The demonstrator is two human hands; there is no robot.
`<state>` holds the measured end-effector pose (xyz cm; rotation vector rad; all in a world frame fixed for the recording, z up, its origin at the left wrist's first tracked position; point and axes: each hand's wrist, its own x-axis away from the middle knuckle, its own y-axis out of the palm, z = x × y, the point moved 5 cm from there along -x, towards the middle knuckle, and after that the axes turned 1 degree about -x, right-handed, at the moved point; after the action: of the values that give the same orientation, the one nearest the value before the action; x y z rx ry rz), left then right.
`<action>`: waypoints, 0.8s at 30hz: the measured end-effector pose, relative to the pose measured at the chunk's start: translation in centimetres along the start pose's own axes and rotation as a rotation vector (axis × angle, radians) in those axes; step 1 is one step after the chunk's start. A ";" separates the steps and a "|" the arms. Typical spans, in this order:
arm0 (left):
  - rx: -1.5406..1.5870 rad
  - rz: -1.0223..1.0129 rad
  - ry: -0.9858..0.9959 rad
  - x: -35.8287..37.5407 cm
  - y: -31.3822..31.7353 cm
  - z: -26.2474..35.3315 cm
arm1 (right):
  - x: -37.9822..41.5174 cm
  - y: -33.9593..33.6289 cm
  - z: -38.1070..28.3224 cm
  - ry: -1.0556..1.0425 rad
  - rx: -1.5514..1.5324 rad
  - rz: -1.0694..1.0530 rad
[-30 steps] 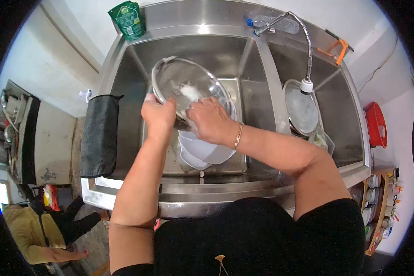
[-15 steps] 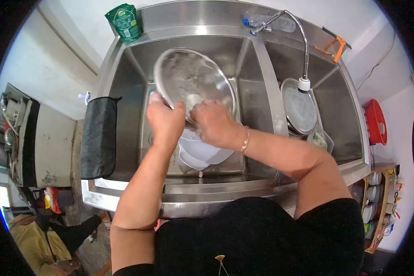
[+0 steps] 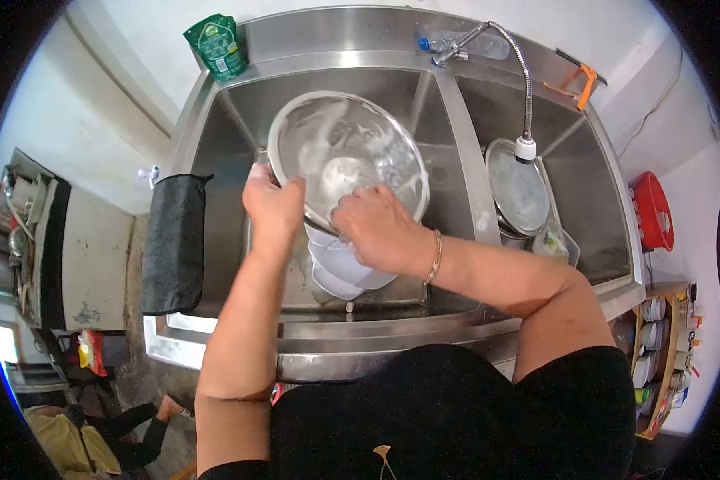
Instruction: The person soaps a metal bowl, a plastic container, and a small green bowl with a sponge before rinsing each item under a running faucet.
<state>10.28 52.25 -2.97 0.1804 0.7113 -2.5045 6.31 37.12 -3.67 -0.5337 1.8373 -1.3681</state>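
Note:
A shiny metal bowl [image 3: 328,132] is tilted over the left sink basin, with whitish suds smeared across its inside. My left hand [image 3: 274,204] grips the bowl's left rim, thumb on the inner side. At the near rim, my right hand [image 3: 380,228] presses against the bowl with curled fingers; whatever it may hold is hidden beneath them. Under the bowl, a pale translucent plastic container [image 3: 348,272] rests on the basin floor, partly covered by the bowl and my right hand.
In the right basin [image 3: 596,216] a round lid [image 3: 520,188] lies over a pot below the flexible faucet [image 3: 528,104]. A green pouch [image 3: 218,48] stands at the back left corner. A dark cloth [image 3: 174,244] hangs at the left edge. Another person [image 3: 72,440] is at lower left.
The bowl has turned to face me more and shifted slightly right, showing more of its sudsy inside. My left hand has moved slightly left; my right hand has moved a little toward me.

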 end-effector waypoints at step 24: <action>0.022 -0.177 -0.073 -2.5 -1.6 -0.5 | 0.8 0.9 7.0 0.043 0.359 -0.534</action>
<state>11.57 54.82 -2.06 0.0342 0.6969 -2.6721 11.33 32.55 -5.71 -0.8427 1.4791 -2.0246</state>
